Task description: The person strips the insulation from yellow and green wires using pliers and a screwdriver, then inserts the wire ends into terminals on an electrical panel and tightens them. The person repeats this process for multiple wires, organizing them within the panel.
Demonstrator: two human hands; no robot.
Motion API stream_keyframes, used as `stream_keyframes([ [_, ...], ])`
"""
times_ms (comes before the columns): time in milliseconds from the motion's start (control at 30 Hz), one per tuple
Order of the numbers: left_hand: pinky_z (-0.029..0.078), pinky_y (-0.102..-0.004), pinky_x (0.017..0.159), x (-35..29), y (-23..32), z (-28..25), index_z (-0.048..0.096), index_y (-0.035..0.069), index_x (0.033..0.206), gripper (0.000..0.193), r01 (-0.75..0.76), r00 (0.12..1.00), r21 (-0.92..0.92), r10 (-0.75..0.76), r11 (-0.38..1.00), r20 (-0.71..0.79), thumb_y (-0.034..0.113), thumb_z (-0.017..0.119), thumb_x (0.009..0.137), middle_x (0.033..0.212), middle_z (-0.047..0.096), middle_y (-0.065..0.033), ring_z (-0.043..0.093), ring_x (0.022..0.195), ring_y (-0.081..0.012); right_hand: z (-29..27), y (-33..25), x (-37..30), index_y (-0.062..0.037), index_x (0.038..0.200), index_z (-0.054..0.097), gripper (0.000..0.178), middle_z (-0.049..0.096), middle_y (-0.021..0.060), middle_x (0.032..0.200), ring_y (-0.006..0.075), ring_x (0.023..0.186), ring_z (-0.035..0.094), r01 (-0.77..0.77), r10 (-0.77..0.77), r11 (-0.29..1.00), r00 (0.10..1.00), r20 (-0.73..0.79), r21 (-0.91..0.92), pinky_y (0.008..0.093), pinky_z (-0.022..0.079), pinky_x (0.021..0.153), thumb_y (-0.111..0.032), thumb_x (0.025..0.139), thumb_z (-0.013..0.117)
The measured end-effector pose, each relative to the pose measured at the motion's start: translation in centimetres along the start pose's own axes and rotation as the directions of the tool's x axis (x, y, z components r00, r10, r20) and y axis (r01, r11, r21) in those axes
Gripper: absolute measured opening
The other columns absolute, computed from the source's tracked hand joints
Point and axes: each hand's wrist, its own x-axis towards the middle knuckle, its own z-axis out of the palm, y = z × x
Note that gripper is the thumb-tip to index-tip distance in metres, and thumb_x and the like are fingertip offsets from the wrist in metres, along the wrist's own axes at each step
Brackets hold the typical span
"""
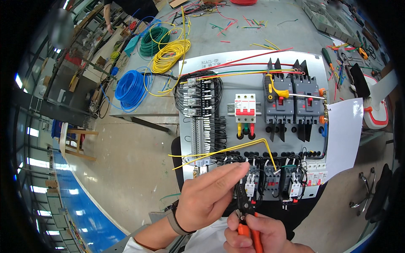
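Note:
In my right hand [257,234] is a pair of wire strippers [242,200] with orange handles, its dark jaws pointing up and away from me. My left hand [211,196] is beside those jaws, fingers straight and pressed together; whatever they pinch is hidden. Just beyond lies a grey electrical panel [228,147]. Two bent yellow wires [228,149] cross its lower part, running down to the contactors [270,177]. A yellow-handled screwdriver [278,92] rests across the large black breakers [306,105]. A smaller breaker with a red lever [245,107] sits at the panel's middle.
Coils of blue wire [128,90], yellow wire [171,57] and green wire [155,41] sit on the table left of the panel. Wire scraps and hand tools [344,61] lie at the far right, above a white sheet [344,135]. Another person's arm [107,17] shows far left.

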Motion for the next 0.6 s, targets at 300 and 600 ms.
stream_keyframes([
  [300, 0.061, -0.0363, 0.075, 1.1, -0.2, -0.1, 0.066, 0.003, 0.133, 0.055, -0.013, 0.999, 0.141, 0.019, 0.99, -0.04, -0.014, 0.064, 0.081, 0.116, 0.073, -0.0189, 0.075, 0.093, -0.0348, 1.1, -1.2, 0.1, -0.0064, 0.132, 0.053, 0.043, 0.065, 0.0124, 0.101, 0.0281, 0.081, 0.064, -0.044, 0.057, 0.99, 0.994, -0.094, 0.132, 0.0424, 0.057, 0.074, -0.043, 0.109, 0.046],
  [600, 0.054, -0.0342, 0.091, 1.7, 0.4, -2.9, 0.064, -0.002, 0.137, 0.041, 0.186, 0.982, -0.207, -0.18, 0.961, 0.052, -0.005, 0.058, 0.096, 0.111, 0.075, -0.0168, 0.071, 0.101, -0.0265, 0.6, -7.8, -6.5, 0.0073, 0.148, 0.04, 0.072, 0.066, 0.0246, 0.109, 0.0318, 0.098, 0.067, 0.37, -0.71, 0.229, 0.696, 0.105, -0.901, 0.046, 0.051, 0.092, -0.052, 0.106, 0.037],
])
